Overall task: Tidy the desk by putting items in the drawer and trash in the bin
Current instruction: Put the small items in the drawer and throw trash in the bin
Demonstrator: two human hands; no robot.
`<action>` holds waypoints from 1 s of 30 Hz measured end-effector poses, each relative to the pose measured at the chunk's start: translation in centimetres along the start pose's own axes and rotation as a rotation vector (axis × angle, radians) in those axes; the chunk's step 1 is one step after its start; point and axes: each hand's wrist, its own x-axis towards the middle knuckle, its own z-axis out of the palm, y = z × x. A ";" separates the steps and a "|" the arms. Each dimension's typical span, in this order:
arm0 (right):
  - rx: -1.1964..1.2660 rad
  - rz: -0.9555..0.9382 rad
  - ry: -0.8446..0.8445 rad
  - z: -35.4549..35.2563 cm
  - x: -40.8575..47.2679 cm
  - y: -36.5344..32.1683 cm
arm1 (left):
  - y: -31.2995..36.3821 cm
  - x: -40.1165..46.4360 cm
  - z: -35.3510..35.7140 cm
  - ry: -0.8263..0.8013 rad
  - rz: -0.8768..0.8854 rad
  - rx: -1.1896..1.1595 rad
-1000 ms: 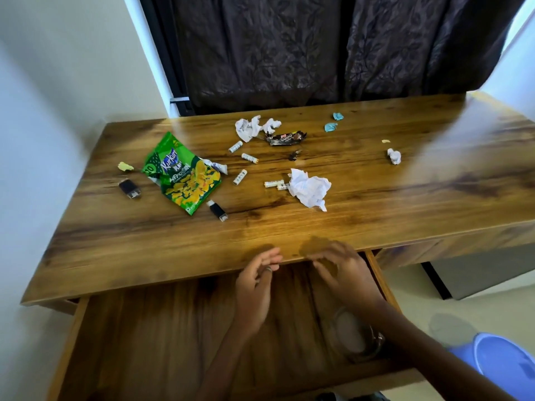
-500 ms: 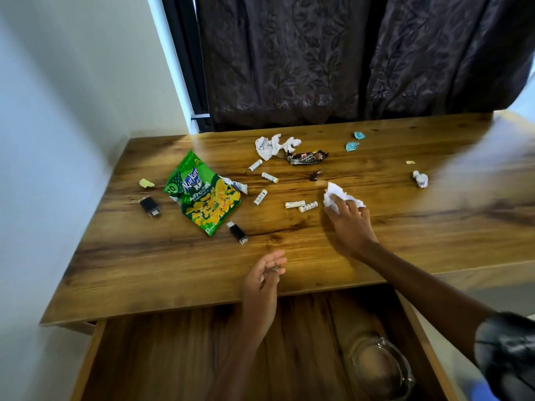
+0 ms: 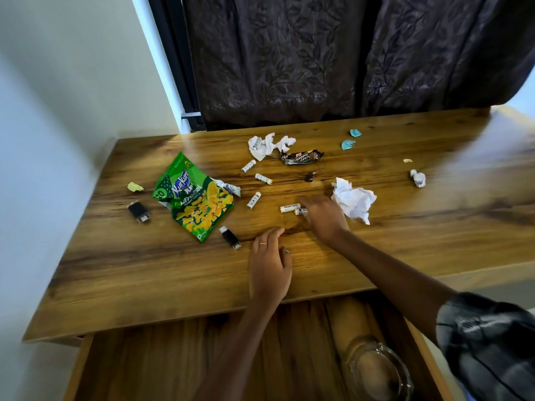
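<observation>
My right hand lies on the desk, its fingertips touching a small white battery beside a second one. A large crumpled white paper sits just right of that hand, apart from it. Nearer the front edge, my left hand rests with loosely curled fingers and holds nothing. More batteries lie left of centre. There are also a green snack bag, two black USB sticks and a chocolate wrapper. The drawer is open below.
Crumpled tissue, blue scraps, a small white paper ball, yellow scraps and a dark sweet wrapper litter the desk. A glass dish sits in the drawer's right side. A wall stands left, curtains behind.
My right hand rose from the drawer to the crumpled paper, then shifted left to the batteries, leaving the paper behind. My left hand moved forward onto the desk.
</observation>
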 end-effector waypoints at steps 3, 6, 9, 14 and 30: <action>-0.004 0.000 0.031 0.5 -1.0 1.0 | -0.1 0.1 0.4 0.007 0.016 0.089; 0.092 0.025 0.000 0.0 -3.1 1.9 | 0.0 0.1 0.8 -0.004 0.029 0.163; 0.240 0.082 0.023 -0.9 -6.8 2.2 | 0.0 0.1 0.8 -0.012 0.035 0.183; 0.551 0.365 -0.045 -2.4 -16.9 2.9 | -0.1 0.4 1.0 -0.029 0.049 0.243; 0.440 0.499 -0.599 4.7 -26.6 3.4 | 0.8 2.1 1.5 -0.120 -0.027 0.302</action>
